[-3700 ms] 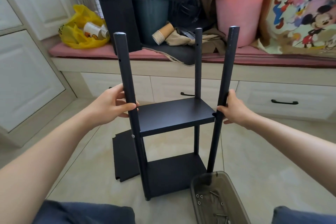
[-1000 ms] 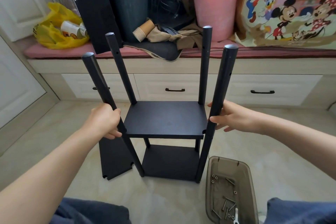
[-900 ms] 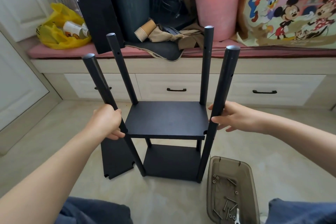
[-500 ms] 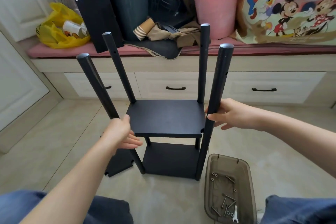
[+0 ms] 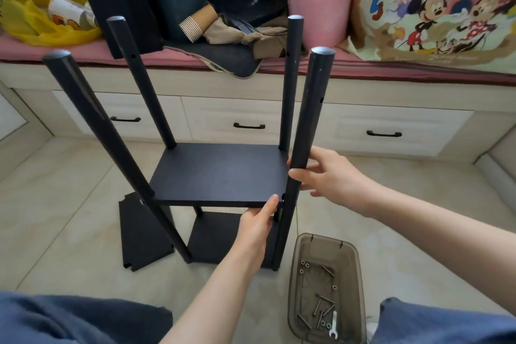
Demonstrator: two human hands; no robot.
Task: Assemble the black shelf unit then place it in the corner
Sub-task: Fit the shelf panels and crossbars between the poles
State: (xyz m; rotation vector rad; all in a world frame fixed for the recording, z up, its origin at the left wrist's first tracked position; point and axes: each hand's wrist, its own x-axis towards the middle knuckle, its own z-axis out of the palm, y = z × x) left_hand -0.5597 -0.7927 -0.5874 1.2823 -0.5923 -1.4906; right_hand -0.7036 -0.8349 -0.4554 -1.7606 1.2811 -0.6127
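Head view. The black shelf unit (image 5: 223, 234) stands on the floor (image 5: 377, 212) straight ahead of the seated person, long axis vertical, four posts up.

Left hand (image 5: 257, 225) pinches the front edge of the middle board (image 5: 220, 173), thumb on top, fingers beneath, just beside the front-right post (image 5: 310, 120). Right hand (image 5: 326, 173) wraps that post just above board level. Both hands are at this one corner.

Judgement: the next move turns on the board-to-post joint here; whether it is seated I cannot tell.

Loose panel (image 5: 142, 234) lies flat, left. Tray (image 5: 324, 238) of screws sits right, nearer the right hand.

Room above shelf (image 5: 220, 170) between posts (image 5: 291, 81), tray (image 5: 349, 265) crowds right — panel (image 5: 145, 232) lies left
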